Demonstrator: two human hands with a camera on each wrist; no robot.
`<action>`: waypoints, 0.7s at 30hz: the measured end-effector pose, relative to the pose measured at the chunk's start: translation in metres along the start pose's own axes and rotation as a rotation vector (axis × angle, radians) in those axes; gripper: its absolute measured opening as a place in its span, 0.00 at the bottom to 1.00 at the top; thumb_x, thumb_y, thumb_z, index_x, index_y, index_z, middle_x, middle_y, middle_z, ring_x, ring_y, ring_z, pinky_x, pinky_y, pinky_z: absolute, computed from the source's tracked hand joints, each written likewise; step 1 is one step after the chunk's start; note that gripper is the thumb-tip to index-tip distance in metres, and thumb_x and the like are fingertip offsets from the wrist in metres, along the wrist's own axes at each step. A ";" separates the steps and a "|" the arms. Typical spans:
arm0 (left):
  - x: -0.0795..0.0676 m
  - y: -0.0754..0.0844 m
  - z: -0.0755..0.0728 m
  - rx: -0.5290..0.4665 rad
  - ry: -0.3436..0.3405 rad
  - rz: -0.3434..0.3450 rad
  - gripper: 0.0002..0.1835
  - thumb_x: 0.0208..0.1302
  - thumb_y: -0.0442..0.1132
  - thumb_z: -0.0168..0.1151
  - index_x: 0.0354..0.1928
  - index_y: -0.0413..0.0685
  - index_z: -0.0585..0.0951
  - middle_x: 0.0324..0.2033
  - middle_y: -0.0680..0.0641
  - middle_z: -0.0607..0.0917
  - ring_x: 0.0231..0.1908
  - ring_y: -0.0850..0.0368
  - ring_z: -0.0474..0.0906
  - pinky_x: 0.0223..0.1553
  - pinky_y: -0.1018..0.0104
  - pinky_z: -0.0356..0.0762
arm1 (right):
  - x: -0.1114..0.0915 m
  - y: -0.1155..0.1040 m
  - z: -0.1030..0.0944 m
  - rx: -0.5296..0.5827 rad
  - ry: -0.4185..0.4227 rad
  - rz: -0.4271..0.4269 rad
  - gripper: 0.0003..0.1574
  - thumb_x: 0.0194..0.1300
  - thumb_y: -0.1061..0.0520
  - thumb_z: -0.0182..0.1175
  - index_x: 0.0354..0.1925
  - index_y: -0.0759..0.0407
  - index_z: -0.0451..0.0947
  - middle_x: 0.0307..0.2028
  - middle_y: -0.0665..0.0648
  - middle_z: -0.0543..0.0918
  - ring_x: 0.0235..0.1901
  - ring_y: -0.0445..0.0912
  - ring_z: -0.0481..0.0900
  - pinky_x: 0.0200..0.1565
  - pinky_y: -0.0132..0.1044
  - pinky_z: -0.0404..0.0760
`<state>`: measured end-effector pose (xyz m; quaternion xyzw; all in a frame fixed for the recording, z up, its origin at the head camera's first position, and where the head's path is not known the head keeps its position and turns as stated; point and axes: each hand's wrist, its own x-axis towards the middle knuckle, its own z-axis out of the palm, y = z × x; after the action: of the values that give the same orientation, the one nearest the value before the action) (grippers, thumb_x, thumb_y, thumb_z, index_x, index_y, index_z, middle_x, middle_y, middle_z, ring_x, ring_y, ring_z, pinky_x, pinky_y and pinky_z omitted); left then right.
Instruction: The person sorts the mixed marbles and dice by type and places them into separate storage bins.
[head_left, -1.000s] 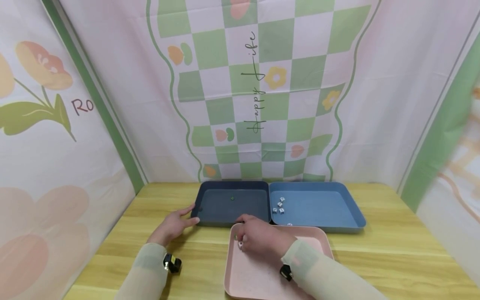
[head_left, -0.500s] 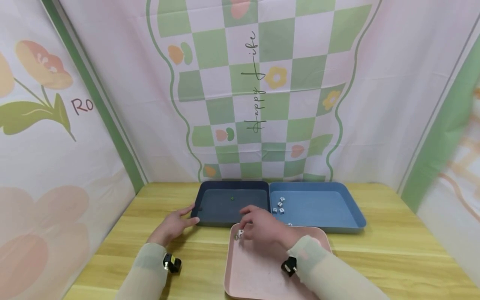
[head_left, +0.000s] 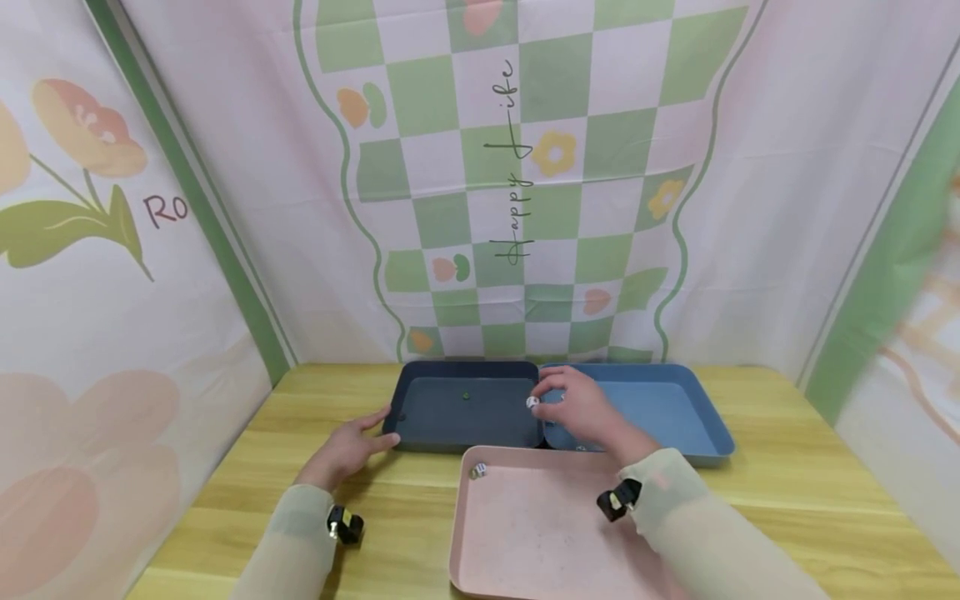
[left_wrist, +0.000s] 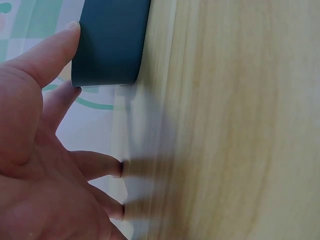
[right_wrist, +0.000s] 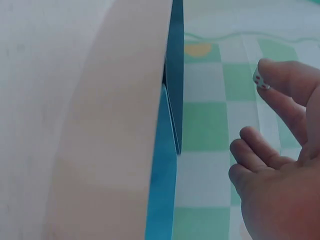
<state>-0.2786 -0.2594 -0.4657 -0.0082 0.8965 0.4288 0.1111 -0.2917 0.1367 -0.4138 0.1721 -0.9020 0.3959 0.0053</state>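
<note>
My right hand [head_left: 588,408] pinches a white die [head_left: 532,402] between thumb and forefinger, above where the dark navy tray [head_left: 442,442] and the blue tray [head_left: 667,417] meet. Red dots show on that die [right_wrist: 259,80] in the right wrist view, the other fingers lying apart from it. At the navy tray's near left corner, my left hand [head_left: 347,450] rests with thumb and forefinger spread against the rim. The left wrist view has its thumb on the tray wall [left_wrist: 111,45] and other fingertips reaching down to the table. In the pink tray's far left corner lie a white die [head_left: 481,469] and a greenish die [head_left: 473,472].
The pink tray [head_left: 525,533] stands nearest on the wooden table [head_left: 390,533], below the two others. Inside the navy tray are a small green die [head_left: 466,396] and a dark piece [head_left: 402,417]. My right hand covers most of the blue tray's white dice. A printed curtain [head_left: 555,317] hangs behind.
My right hand has picked up a white die from the pink tray's far left corner and carried it up and right over the back trays. The left hand has stayed put.
</note>
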 end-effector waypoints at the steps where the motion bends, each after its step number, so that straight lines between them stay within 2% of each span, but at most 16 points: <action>1: 0.000 0.000 0.000 0.001 0.000 -0.001 0.37 0.65 0.60 0.64 0.75 0.70 0.64 0.73 0.38 0.60 0.70 0.30 0.52 0.66 0.30 0.50 | 0.001 0.003 -0.003 0.000 0.012 0.012 0.09 0.65 0.52 0.68 0.43 0.52 0.86 0.68 0.61 0.69 0.67 0.64 0.63 0.58 0.61 0.70; 7: 0.000 0.000 0.000 0.001 0.001 -0.009 0.37 0.65 0.60 0.64 0.75 0.71 0.64 0.73 0.38 0.60 0.70 0.30 0.52 0.65 0.31 0.50 | 0.005 0.024 -0.018 0.027 0.090 0.093 0.14 0.66 0.52 0.67 0.47 0.56 0.85 0.67 0.63 0.70 0.66 0.65 0.64 0.58 0.62 0.69; 11: 0.000 0.000 0.001 0.002 0.002 -0.011 0.37 0.65 0.60 0.64 0.75 0.71 0.64 0.73 0.38 0.60 0.70 0.29 0.52 0.65 0.30 0.50 | 0.005 0.034 -0.024 0.047 0.140 0.145 0.14 0.66 0.52 0.66 0.47 0.58 0.84 0.65 0.65 0.72 0.63 0.65 0.67 0.55 0.60 0.72; 16: -0.001 0.000 0.001 0.004 0.002 -0.010 0.37 0.65 0.60 0.64 0.75 0.72 0.64 0.73 0.37 0.60 0.70 0.29 0.52 0.65 0.30 0.50 | 0.003 0.041 -0.029 0.084 0.189 0.225 0.15 0.67 0.51 0.65 0.46 0.59 0.83 0.55 0.64 0.80 0.50 0.60 0.76 0.43 0.51 0.76; 21: -0.001 0.000 0.000 0.005 0.001 -0.006 0.37 0.65 0.60 0.64 0.75 0.71 0.64 0.73 0.37 0.60 0.70 0.30 0.52 0.65 0.30 0.50 | 0.004 0.048 -0.032 0.083 0.235 0.254 0.14 0.67 0.51 0.65 0.45 0.60 0.83 0.48 0.62 0.82 0.40 0.55 0.74 0.38 0.44 0.71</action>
<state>-0.2777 -0.2591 -0.4654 -0.0108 0.8977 0.4261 0.1120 -0.3142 0.1889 -0.4252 0.0094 -0.8926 0.4476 0.0533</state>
